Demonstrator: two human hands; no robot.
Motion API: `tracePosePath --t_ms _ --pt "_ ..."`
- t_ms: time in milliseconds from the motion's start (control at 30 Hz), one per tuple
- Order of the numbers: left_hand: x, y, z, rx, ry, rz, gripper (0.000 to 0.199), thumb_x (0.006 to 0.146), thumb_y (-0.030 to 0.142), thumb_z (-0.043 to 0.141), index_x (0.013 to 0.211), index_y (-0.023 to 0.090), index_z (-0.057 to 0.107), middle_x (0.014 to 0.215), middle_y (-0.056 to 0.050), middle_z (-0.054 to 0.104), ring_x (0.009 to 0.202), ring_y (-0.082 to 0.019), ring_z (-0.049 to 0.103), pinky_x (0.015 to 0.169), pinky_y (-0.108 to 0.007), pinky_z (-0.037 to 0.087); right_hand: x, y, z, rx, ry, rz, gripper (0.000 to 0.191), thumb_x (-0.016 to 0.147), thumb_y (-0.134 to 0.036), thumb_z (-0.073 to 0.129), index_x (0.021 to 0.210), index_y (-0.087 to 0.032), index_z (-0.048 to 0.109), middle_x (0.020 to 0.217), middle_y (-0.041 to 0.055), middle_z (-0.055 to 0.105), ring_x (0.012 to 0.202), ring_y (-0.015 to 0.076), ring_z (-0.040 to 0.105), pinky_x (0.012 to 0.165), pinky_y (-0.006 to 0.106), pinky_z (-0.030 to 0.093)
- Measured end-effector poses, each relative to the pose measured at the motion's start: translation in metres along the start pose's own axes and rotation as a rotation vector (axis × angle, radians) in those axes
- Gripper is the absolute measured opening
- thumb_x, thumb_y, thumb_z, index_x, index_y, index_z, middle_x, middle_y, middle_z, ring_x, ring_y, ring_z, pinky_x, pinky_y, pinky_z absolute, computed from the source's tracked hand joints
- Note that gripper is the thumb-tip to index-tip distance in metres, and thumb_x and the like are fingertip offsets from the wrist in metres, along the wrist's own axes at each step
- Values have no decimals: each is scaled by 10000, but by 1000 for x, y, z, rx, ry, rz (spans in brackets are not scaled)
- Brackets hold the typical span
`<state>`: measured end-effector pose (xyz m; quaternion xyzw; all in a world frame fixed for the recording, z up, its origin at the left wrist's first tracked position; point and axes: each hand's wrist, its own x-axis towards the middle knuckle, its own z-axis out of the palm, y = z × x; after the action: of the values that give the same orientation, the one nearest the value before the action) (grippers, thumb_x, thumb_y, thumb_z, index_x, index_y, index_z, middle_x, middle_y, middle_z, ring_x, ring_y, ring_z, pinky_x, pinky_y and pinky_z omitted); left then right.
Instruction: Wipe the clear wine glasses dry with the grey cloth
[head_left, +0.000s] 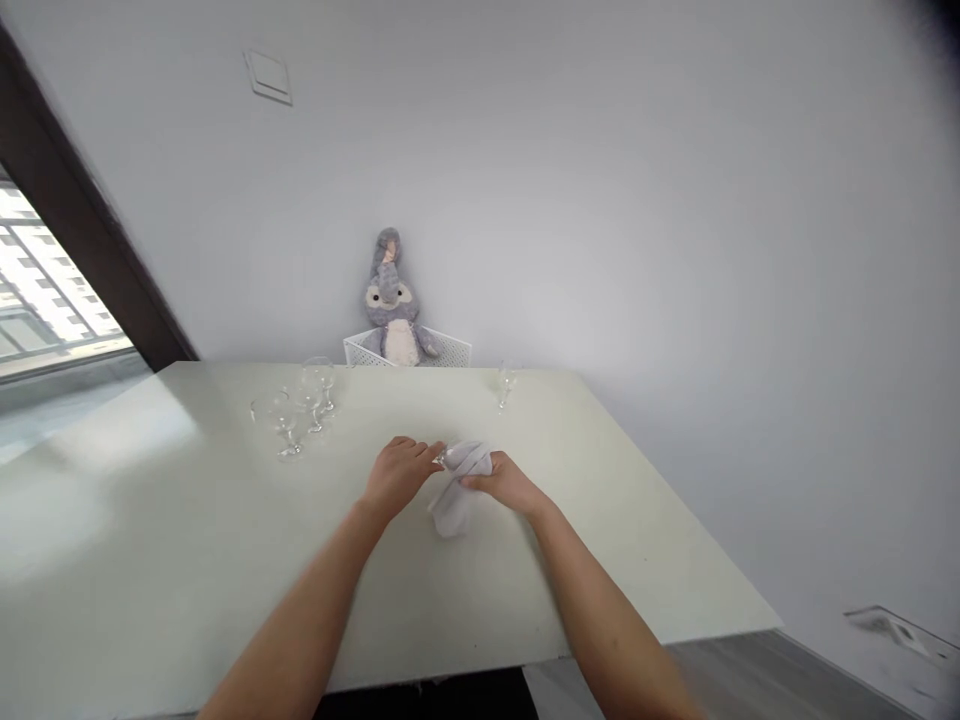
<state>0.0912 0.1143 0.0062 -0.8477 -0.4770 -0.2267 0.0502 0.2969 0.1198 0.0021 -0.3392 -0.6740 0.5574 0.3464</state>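
Note:
A clear glass lies tilted between my two hands above the middle of the table. My left hand is closed on its foot end. My right hand grips a whitish cloth wrapped around the rest of the glass, and the cloth's loose end hangs down toward the tabletop. Most of the glass is hidden by the cloth. Several clear stemmed glasses stand together at the back left. One more glass stands upright near the back edge, beyond my right hand.
The pale table ends at a right edge beside the wall. Behind its back edge, a grey plush toy sits in a white perforated basket. A wall socket is at the lower right.

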Motion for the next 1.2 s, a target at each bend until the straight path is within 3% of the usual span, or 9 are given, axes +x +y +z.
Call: tracePosePath --t_ms 200,333,433,567,667,767,900,1033,1200 --pt "0 -5 4 -66 -133 -114 383 843 470 348 1090 269 561 814 -39 657 721 -192 566 635 -272 337 2 -9 -19 -547 65 -265 236 691 -91 465 772 -193 662 881 29 650 888 172 549 805 307 406" --pt "-1 -15 1 -73 -152 -309 381 846 465 336 1074 267 566 821 -30 663 709 -189 574 590 -258 317 2 -4 -37 -751 370 -287 267 657 -59 409 744 -178 631 777 48 623 842 190 533 755 318 409" --pt "-2 -21 -2 26 -99 -392 369 853 435 337 1084 250 557 788 -36 658 669 -184 566 595 -268 317 -2 -5 -34 -891 559 -368 245 691 -139 453 870 -155 620 923 98 608 1015 255 472 844 402 367" --pt "-2 -13 -1 151 -39 -231 284 844 351 403 1003 206 587 714 -46 635 649 -172 549 665 -300 332 -5 -18 2 -1103 331 -494 322 758 -381 520 1002 -188 605 1191 94 521 1252 312 217 1003 488 147" --pt "-1 1 4 141 -20 37 235 842 214 405 736 158 607 640 -56 578 637 -154 525 689 -311 329 -2 -24 24 -1109 261 -446 330 832 -344 426 1122 -247 553 1223 46 514 1223 269 285 1016 464 122" --pt "0 12 9 106 20 199 297 868 192 344 719 155 599 631 -56 546 635 -144 504 686 -313 327 3 -19 21 -945 338 -282 308 831 -237 383 1043 -229 607 1076 51 608 1024 222 485 943 406 273" --pt "-1 16 16 -1 43 259 314 884 327 330 1040 188 565 640 -38 548 637 -140 505 680 -304 328 6 -4 -8 -375 277 51 286 772 -311 431 700 -155 660 676 46 650 653 176 569 656 316 429" --pt "-2 20 25 -132 39 142 373 862 414 357 1121 207 527 658 -35 575 636 -135 529 694 -294 331 10 7 -20 312 236 148 297 680 -396 527 663 -118 631 608 58 633 621 189 587 586 296 445" --pt "-1 27 30 -204 71 -177 436 867 418 335 1247 218 410 746 -39 633 709 -163 559 713 -293 343 23 7 10 756 438 85 265 682 -409 538 701 -152 596 733 79 653 726 218 604 606 324 474"
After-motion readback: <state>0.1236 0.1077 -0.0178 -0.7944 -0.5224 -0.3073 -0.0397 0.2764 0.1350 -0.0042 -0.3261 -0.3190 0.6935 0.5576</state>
